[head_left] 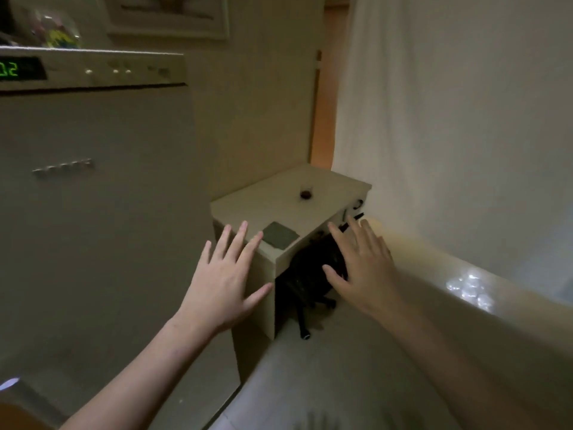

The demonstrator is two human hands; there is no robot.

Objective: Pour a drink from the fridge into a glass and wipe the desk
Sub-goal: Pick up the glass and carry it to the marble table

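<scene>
Both hands, left (pixel 223 283) and right (pixel 362 265), hover spread and empty, with the closed fridge (pixel 93 212) leftmost, the grey cloth (pixel 280 234) and filled glass (pixel 306 193) on the surface (pixel 248 209) beyond, so wiping seems next: grab the cloth.

Domestic interior, apparently a small room in a home. A pale fridge (pixel 93 197) with a green digital display (pixel 18 69) on its top panel fills the left side; a framed picture (pixel 167 17) hangs on the wall above it. A light desk (pixel 248 209) stands in the corner beside the fridge, a black wheeled chair (pixel 310 274) tucked beneath its front edge. A white curtain (pixel 449 119) covers the right side, and a wooden door (pixel 325 88) shows behind the desk's far edge.
</scene>
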